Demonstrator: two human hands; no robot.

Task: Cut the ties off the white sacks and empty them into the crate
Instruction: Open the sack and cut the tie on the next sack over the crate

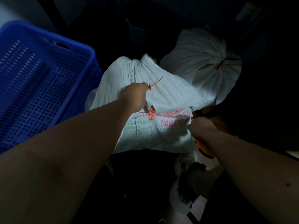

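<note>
left hand (pixel 132 96) fisted | right hand (pixel 202 126) fisted (both arms outstretched)

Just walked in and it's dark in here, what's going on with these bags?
A person is working on a white woven sack with red and green print. Their left hand has a grip on its bunched neck beside the thin red plastic tie, which is not yet cut. Their right hand holds an orange-handled tool at the sack's side. A second tied white sack waits behind, and the blue perforated plastic crate stands left.
</note>
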